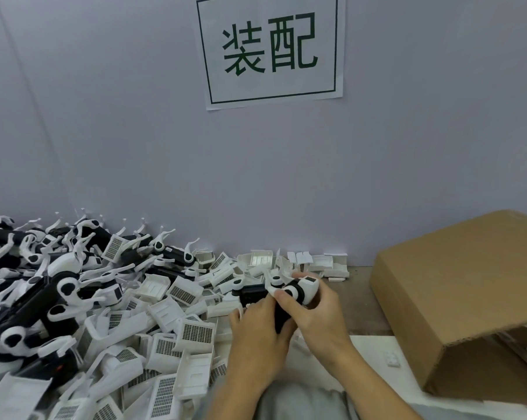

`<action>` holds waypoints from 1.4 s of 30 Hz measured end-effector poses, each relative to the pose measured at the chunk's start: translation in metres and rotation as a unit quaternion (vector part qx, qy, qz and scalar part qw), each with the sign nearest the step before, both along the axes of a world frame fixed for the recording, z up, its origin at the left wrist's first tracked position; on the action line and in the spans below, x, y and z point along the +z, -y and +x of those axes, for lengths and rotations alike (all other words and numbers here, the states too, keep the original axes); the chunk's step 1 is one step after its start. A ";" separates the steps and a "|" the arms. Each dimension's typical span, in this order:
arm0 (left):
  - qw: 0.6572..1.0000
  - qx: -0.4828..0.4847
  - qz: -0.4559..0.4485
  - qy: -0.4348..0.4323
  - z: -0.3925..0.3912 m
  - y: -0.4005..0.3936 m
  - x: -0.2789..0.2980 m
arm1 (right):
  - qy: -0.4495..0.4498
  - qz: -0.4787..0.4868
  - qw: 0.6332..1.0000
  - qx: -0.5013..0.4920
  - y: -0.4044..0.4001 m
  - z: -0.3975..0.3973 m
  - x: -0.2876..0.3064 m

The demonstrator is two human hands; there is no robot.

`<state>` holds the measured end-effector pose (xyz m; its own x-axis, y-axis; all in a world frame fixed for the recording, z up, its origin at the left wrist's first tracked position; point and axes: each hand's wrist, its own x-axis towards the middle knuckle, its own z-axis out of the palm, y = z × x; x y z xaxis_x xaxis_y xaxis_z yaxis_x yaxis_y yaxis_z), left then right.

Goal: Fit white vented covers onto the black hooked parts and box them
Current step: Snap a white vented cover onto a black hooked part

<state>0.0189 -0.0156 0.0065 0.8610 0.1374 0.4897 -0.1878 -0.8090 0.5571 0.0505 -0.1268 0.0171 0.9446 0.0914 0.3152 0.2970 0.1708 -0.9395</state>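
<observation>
1. Right hand (313, 316): fingers curled round the white rounded end of a black hooked part (282, 294), thumb laid across its top. Firm grip.
2. Left hand (260, 331): wrapped round the lower black body of the same part, thumb tip pressed near the white piece at its top. Both hands touch each other over the part.
3. Black hooked part — held above the table (362, 298), just left of the cardboard box (456, 298). A dark vented patch shows on the white end by the right fingers; whether the cover is fully seated I cannot tell.
4. Loose white vented covers (195, 331): heaped on the table left of the box, directly left of and below the hands, grille faces turned all ways. More white covers (332, 262) lie in a row against the wall, between the pile and the box.
5. Further left of the box, beyond the covers: a tangled heap of black-and-white hooked parts (53, 286), reaching the frame's left edge.
6. Cardboard box — brown, at the right, its flap tilted up toward the camera; interior mostly hidden.
7. A small white piece (391, 358) lies on a white sheet just left of the box's near corner.
8. Grey wall behind the box carries a paper sign (271, 47) with green characters.
</observation>
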 end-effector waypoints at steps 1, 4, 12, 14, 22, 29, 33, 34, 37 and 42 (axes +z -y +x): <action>1.000 -0.002 0.003 -0.002 0.001 -0.001 0.000 | -0.007 0.010 1.000 -0.001 0.001 0.001 -0.001; 1.000 -0.024 0.013 -0.001 0.001 0.001 0.000 | -0.038 0.051 0.998 -0.028 0.001 0.004 0.000; 0.968 -0.002 -0.233 0.089 0.001 -0.001 0.005 | -0.032 0.013 0.999 0.014 -0.004 -0.001 -0.001; 0.911 0.048 -0.404 0.068 0.003 -0.008 0.010 | -0.032 0.001 0.999 -0.003 -0.005 -0.001 -0.003; 0.587 -0.114 -0.802 -0.011 -0.003 -0.021 0.022 | -0.046 -0.033 0.998 -0.029 0.000 0.004 0.000; 0.634 -0.105 -0.766 -0.039 -0.001 -0.021 0.015 | -0.056 -0.157 0.970 0.175 -0.006 -0.006 -0.005; 0.680 -0.099 -0.723 -0.067 -0.001 -0.017 0.015 | -0.091 -0.098 0.963 0.235 -0.006 -0.009 -0.004; 0.690 -0.091 -0.713 -0.080 -0.002 -0.016 0.016 | -0.094 -0.091 0.962 0.240 -0.006 -0.009 -0.003; 0.729 -0.060 -0.677 -0.078 0.000 -0.012 0.013 | -0.118 -0.075 0.964 0.228 -0.010 -0.007 -0.005; 0.727 -0.048 -0.680 -0.079 0.001 -0.011 0.013 | -0.136 -0.050 0.960 0.241 -0.012 -0.007 -0.006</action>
<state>0.0203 -0.0046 0.0192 0.9293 0.3377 -0.1496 -0.0532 0.5232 0.8506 0.0440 -0.1151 0.0106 0.8306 0.5561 0.0296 -0.0524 0.1309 -0.9900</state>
